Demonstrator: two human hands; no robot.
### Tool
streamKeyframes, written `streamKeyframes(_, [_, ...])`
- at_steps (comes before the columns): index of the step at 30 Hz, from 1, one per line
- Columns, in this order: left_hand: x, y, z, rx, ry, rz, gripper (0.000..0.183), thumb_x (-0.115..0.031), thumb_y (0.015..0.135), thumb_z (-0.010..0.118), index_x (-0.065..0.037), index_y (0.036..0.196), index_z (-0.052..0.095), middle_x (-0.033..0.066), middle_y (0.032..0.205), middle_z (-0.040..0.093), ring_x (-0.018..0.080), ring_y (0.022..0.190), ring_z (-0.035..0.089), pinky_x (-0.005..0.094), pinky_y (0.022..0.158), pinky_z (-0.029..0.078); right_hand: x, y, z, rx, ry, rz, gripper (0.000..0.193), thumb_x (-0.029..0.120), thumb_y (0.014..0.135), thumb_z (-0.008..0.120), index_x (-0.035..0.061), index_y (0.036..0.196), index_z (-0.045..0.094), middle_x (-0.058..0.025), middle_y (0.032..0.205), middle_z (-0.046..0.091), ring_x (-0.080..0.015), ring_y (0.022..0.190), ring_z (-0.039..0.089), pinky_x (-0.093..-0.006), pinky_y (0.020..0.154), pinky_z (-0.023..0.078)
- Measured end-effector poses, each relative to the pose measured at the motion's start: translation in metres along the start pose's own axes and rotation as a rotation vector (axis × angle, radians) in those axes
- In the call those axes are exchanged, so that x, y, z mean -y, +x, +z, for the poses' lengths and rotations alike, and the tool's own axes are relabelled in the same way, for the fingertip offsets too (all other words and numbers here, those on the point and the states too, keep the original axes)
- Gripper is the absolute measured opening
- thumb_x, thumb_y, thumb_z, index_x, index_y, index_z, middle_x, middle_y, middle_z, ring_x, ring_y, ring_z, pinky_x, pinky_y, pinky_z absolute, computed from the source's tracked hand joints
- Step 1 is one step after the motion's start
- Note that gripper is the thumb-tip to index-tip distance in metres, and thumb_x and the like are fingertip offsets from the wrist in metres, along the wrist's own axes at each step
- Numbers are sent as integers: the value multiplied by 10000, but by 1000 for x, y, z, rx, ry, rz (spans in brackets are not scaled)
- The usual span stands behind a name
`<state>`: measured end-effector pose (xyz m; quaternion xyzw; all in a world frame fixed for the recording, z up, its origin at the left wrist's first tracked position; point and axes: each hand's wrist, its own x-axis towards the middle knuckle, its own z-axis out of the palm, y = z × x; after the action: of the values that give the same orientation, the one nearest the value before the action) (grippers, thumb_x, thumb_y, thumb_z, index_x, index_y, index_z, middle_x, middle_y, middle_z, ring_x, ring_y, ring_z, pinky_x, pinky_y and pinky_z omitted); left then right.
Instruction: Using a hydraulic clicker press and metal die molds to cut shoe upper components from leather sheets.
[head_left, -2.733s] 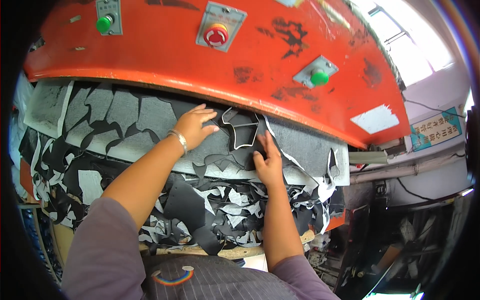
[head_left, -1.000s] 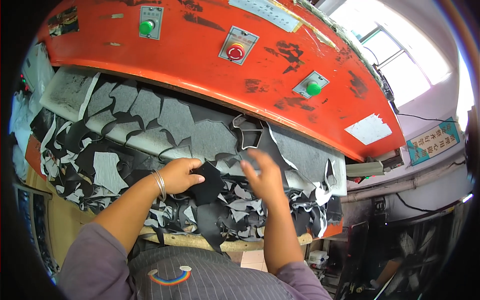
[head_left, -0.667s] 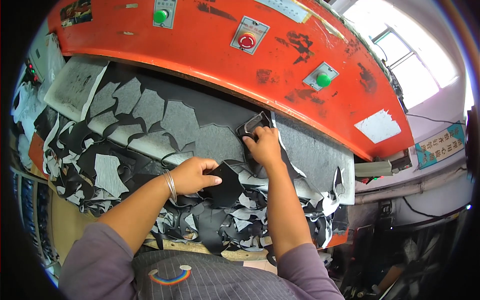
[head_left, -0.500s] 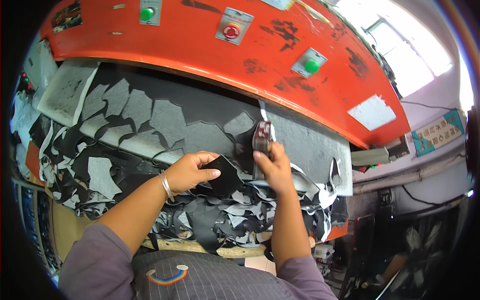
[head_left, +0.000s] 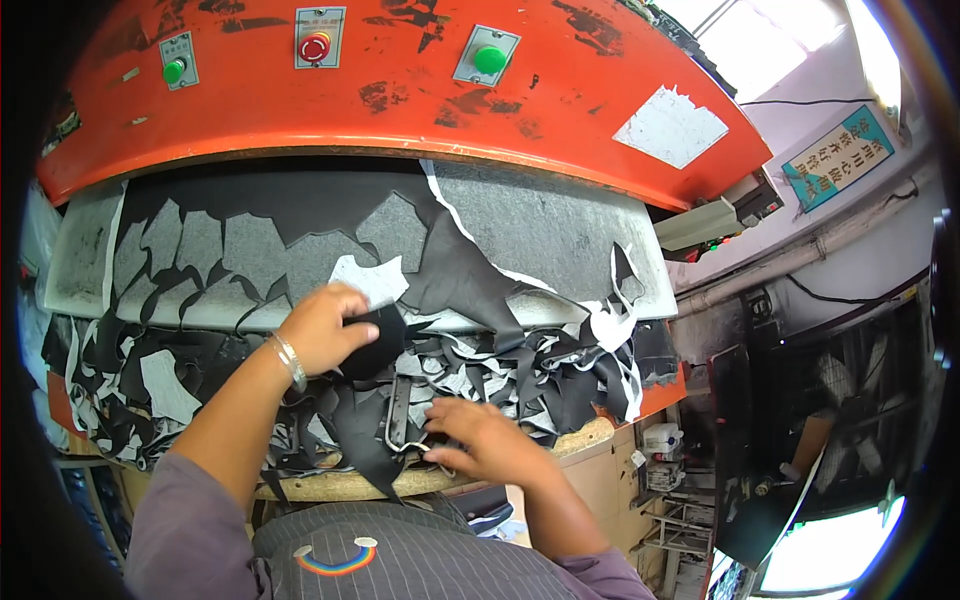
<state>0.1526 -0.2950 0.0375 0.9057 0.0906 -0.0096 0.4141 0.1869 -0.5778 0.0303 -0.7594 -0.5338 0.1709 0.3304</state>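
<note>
My left hand (head_left: 322,332) pinches a black fabric piece (head_left: 376,345) between thumb and fingers, above the press bed's front edge. A pale grey cut piece (head_left: 370,279) shows just beyond its fingertips; whether the hand grips that too is unclear. My right hand (head_left: 485,440) is open, fingers spread, low over the scrap heap. Just left of its fingertips a cutting die (head_left: 400,410), with a dark holed bar and a thin metal band, stands among the scraps. Black sheet material (head_left: 460,270) with a jagged cut edge lies across the grey press bed (head_left: 560,220).
A heap of black and grey offcuts (head_left: 570,395) lines the front of the bed, above a worn wooden edge (head_left: 570,440). Behind the bed rises an orange press beam (head_left: 400,110) with green buttons (head_left: 490,60) and a red button (head_left: 314,47). Pipes run along the right wall.
My right hand has come down from the bed to the scraps and let go of the die. The left hand still holds the black piece; a pale piece now shows beside it. The view has shifted.
</note>
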Motion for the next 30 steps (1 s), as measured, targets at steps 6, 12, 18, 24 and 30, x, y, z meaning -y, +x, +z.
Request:
streamKeyframes(6, [11,22,9,-114,326,-164,297,-180,722,760,-42,964,659,220,1333,459,384,1196,423,405,1012,375,-38,93,-37,-302,-379,-1,446,309,874,618,18,1207,561,-174,1262,560,-319,1212,498,-446,982,384])
streamKeyframes(12, [9,49,2,-25,250,-165,382,-192,669,810,-64,988,644,176,1319,450,373,1196,411,408,997,388,-116,157,-28,-206,-634,108,524,379,904,546,94,1339,479,-103,1427,433,-270,1349,359,-475,1087,275])
streamKeyframes(18, [15,59,-5,-117,399,-194,531,-208,645,831,-85,1103,594,158,1287,454,352,1194,406,397,998,393,-139,108,-36,-151,-599,210,537,402,902,540,127,1358,475,-90,1453,405,-278,1366,333,-495,1098,246])
streamKeyframes(24, [-10,61,13,-90,215,-467,857,-163,641,833,-101,1366,381,220,1319,445,409,1164,480,415,979,417,-152,67,-52,-153,-567,149,527,399,882,579,125,1327,515,-119,1433,426,-308,1352,351,-509,1089,254])
streamKeyframes(30, [-20,45,44,-376,177,-449,934,-117,657,816,-93,1423,283,253,1226,558,411,1123,540,414,945,445,-167,37,-68,-190,-499,91,585,430,832,643,114,1311,529,-130,1407,457,-314,1336,379,-515,1087,258])
